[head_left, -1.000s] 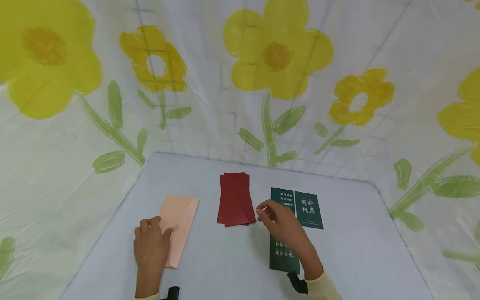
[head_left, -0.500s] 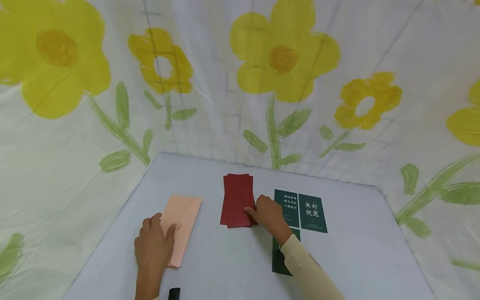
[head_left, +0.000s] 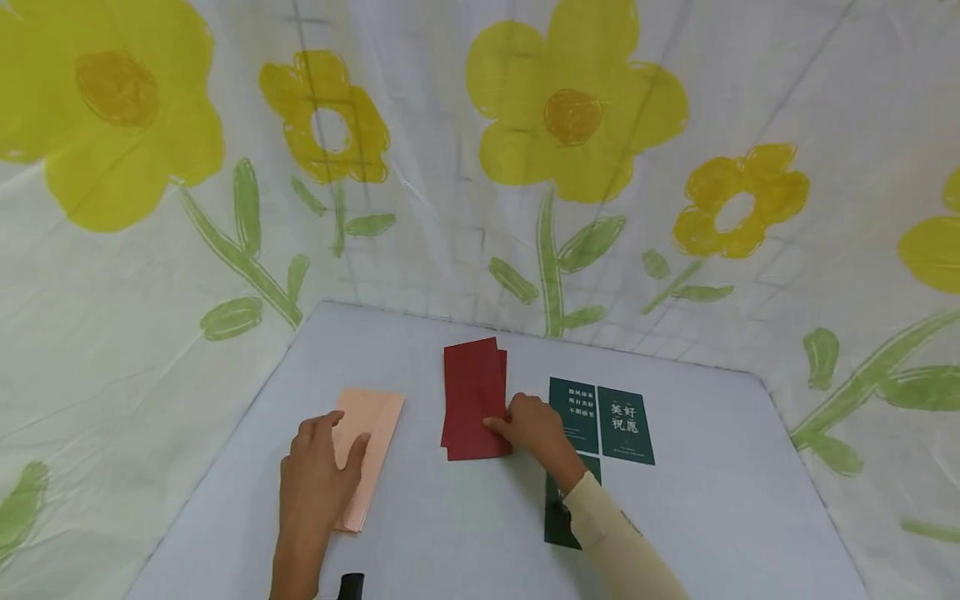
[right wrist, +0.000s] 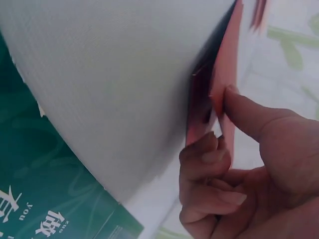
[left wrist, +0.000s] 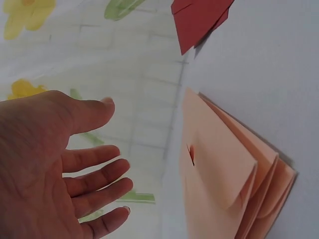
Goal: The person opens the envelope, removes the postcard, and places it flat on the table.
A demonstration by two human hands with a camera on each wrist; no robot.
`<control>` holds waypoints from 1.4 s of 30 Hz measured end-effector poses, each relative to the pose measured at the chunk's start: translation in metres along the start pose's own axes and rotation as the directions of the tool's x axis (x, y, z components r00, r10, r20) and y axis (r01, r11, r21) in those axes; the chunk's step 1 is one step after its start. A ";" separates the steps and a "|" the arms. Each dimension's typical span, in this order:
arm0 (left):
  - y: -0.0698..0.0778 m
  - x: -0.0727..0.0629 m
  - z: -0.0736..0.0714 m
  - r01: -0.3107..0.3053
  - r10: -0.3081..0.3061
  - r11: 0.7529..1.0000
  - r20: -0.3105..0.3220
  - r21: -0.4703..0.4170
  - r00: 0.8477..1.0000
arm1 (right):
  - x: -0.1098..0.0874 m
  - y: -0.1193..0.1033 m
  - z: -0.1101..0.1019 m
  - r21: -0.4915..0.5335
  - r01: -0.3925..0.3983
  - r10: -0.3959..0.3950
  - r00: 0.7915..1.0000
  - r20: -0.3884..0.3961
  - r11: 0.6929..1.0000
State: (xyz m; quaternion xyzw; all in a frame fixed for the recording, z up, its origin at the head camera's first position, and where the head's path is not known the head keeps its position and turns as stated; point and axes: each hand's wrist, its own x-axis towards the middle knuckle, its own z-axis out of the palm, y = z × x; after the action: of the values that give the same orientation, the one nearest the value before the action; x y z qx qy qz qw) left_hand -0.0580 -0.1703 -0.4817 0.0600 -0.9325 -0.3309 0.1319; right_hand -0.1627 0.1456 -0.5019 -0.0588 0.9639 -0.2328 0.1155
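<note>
My right hand (head_left: 536, 429) pinches the lower right edge of the top red envelope (head_left: 472, 392) between thumb and fingers. In the right wrist view this red envelope (right wrist: 227, 64) tilts up, with a gap over another red envelope beneath it. On the left, my left hand (head_left: 318, 471) hovers by a small stack of peach envelopes (head_left: 378, 450). The left wrist view shows the left hand (left wrist: 75, 164) with fingers extended, apart from the peach envelopes (left wrist: 219, 159), whose ends are slightly fanned.
Two green cards with white lettering, one of them a card (head_left: 626, 425) at the far right, lie side by side. A third green card (head_left: 561, 525) is partly hidden under my right sleeve. A flower-patterned curtain (head_left: 435, 250) borders the white table (head_left: 720, 500).
My right hand came left from over the green cards to the red envelopes and took hold of the top one, which has turned slightly. My left hand has lifted off the peach envelopes.
</note>
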 end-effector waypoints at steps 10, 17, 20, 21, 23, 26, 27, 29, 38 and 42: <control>0.011 -0.001 0.002 -0.045 0.046 0.997 0.028 -0.055 0.999 | -0.011 -0.001 -0.005 0.088 0.081 -0.075 0.995 -0.066 0.993; 0.026 -0.003 0.004 -0.062 0.065 0.993 0.030 -0.100 0.997 | -0.028 -0.002 -0.015 0.178 0.213 -0.180 0.967 -0.182 0.961; 0.033 -0.005 0.005 -0.047 0.056 0.989 0.061 -0.143 0.997 | -0.039 -0.006 -0.021 0.211 0.261 -0.219 0.954 -0.205 0.942; 0.036 -0.006 0.005 -0.040 0.053 0.986 0.073 -0.164 0.996 | -0.043 -0.008 -0.023 0.229 0.270 -0.225 0.952 -0.207 0.935; 0.041 -0.007 0.006 -0.036 0.057 0.977 0.094 -0.208 0.994 | -0.052 -0.013 -0.029 0.284 0.279 -0.227 0.953 -0.201 0.918; 0.049 -0.007 0.010 -0.059 0.088 0.964 0.101 -0.261 0.991 | -0.066 -0.020 -0.036 0.346 0.285 -0.226 0.953 -0.200 0.894; 0.052 -0.007 0.012 -0.073 0.103 0.959 0.098 -0.274 0.990 | -0.071 -0.022 -0.038 0.355 0.292 -0.231 0.951 -0.204 0.888; 0.058 -0.007 0.017 -0.100 0.134 0.948 0.093 -0.301 0.987 | -0.080 -0.025 -0.042 0.369 0.299 -0.233 0.949 -0.213 0.880; 0.081 -0.009 0.027 -0.131 0.198 0.883 0.105 -0.451 0.975 | -0.117 -0.040 -0.049 0.424 0.304 -0.235 0.950 -0.207 0.853; 0.086 -0.009 0.026 -0.174 0.225 0.855 0.046 -0.489 0.973 | -0.128 -0.041 -0.048 0.406 0.280 -0.203 0.953 -0.223 0.870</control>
State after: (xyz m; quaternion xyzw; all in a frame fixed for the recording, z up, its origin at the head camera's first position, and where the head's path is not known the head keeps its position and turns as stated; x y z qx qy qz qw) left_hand -0.0591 -0.0868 -0.4485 -0.0886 -0.8272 -0.5398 0.1287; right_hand -0.0489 0.1518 -0.4161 -0.1317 0.8791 -0.4579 0.0112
